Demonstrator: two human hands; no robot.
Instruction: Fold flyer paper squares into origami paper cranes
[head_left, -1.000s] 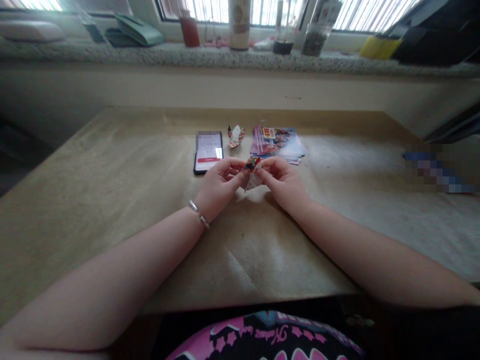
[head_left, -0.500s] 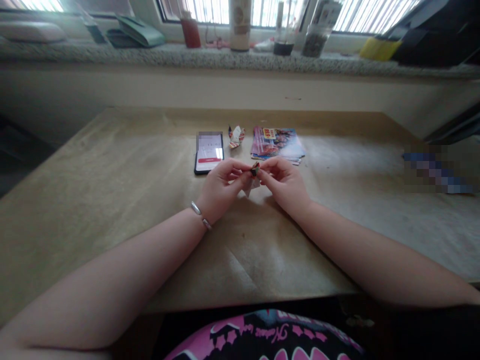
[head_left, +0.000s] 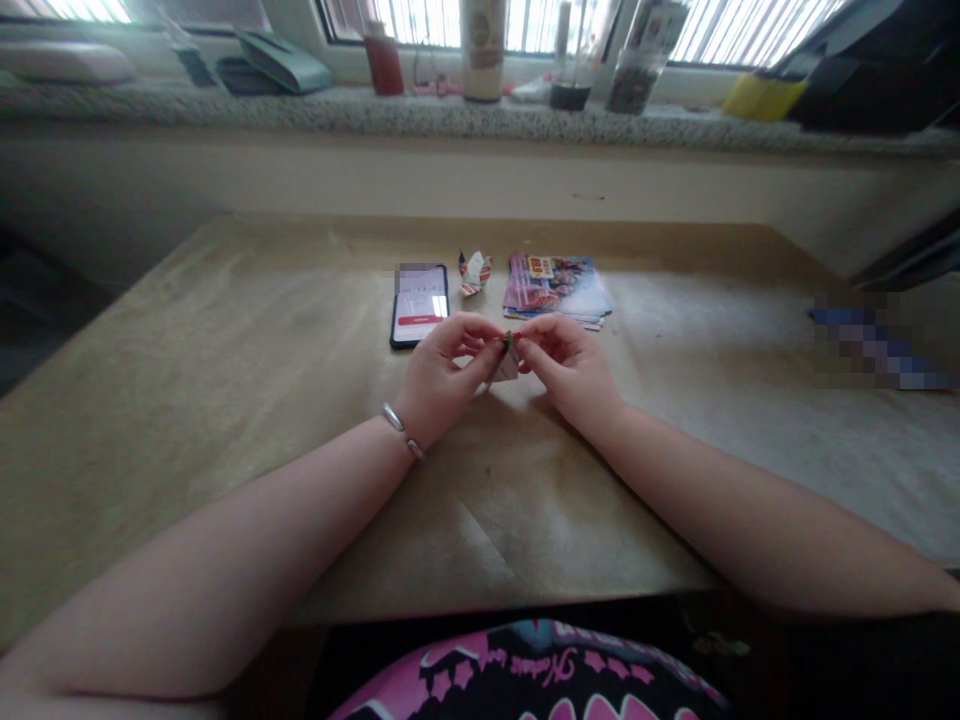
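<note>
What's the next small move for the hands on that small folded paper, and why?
Probably a gentle squeeze to firm the fold: the left hand and right hand both pinch the small folded paper near its top, while its pale lower part sticks out below the thumbs. The exact creases are too small to tell.

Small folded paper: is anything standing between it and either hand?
Nothing visible does: the left hand and right hand both pinch the small folded paper directly. The phone, the other folded paper and the stack of cards lie farther off, beyond it.
</note>
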